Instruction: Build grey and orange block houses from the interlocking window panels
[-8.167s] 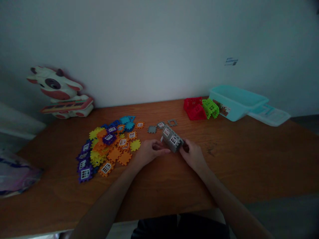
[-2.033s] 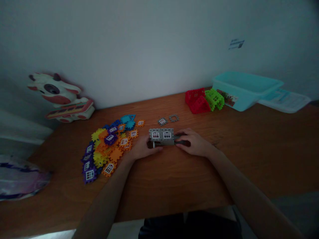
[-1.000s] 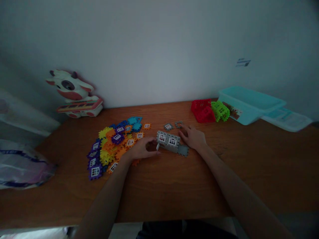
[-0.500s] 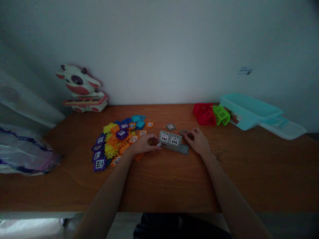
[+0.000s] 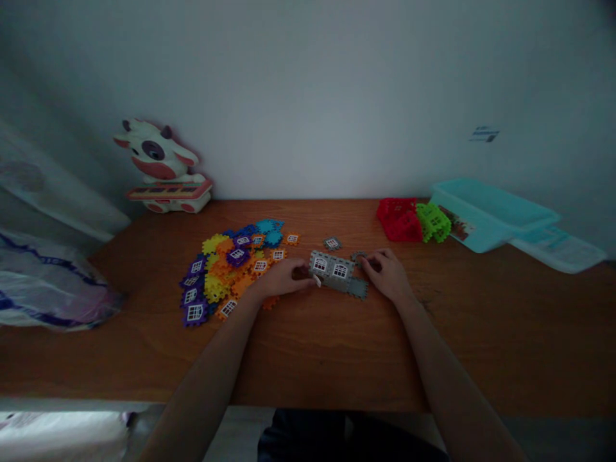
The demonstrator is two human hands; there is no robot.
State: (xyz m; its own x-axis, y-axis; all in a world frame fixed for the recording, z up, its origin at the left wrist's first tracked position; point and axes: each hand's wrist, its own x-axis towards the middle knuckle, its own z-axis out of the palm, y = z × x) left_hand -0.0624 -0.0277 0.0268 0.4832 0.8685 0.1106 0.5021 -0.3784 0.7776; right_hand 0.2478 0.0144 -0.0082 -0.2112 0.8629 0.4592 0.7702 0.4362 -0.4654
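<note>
In the middle of the table stand joined grey building panels (image 5: 330, 265), with white windows in two upright pieces and a flat grey piece (image 5: 357, 288) at their right end. My left hand (image 5: 282, 278) is closed on the left end of these panels, thumb in front and fingers behind. A small white window flap (image 5: 317, 280) sticks out by its thumb. At the right, the fingertips of my right hand (image 5: 385, 272) pinch a grey arched piece (image 5: 358, 257). Behind the panels lies a loose grey window piece (image 5: 332, 243).
Left of the panels spreads a pile of purple, yellow, orange and blue panels (image 5: 231, 266). A cow toy keyboard (image 5: 168, 192) and a plastic bag (image 5: 52, 282) are farther left. Red (image 5: 400, 219) and green built shapes (image 5: 434, 222) stand beside a turquoise bin (image 5: 495, 215) at the back right.
The view has shifted slightly. My left thumb and the white window flap have moved a little right, in front of the grey panels. My right hand stays at the arched piece.
</note>
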